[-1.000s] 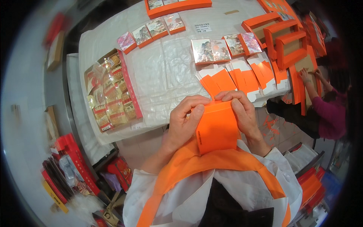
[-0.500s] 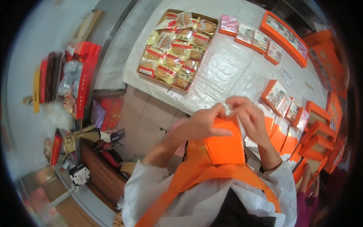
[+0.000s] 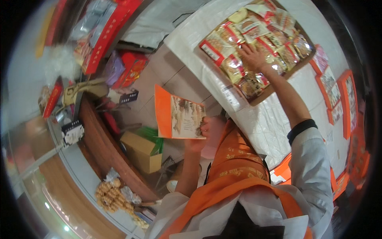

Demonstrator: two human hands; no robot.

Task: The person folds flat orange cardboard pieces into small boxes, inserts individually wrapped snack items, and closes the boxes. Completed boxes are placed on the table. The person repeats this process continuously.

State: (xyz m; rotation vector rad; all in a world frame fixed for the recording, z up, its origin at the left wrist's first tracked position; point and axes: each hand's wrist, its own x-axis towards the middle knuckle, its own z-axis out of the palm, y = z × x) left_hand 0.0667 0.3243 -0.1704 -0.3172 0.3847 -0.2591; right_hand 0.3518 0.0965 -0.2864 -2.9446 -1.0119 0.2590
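- Left hand (image 3: pixel 195 143): an orange printed carton (image 3: pixel 187 116) is gripped, to the near left of the tray (image 3: pixel 262 95).
- Right hand (image 3: pixel 254 59): fingers are spread over wrapped packets (image 3: pixel 288 55) inside the tray.

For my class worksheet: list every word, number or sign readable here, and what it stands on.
I copy no wording, only its place:
Orange apron: gold characters.
Red box, upper left: pale characters.
Opened card in the left hand: too small.
Wrapped packets under the right hand: too small or blurred.
White slip on the table: too small.

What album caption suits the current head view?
Left hand holds a picture-sided orange carton; right hand, fingers spread, at a box of wrapped packets.
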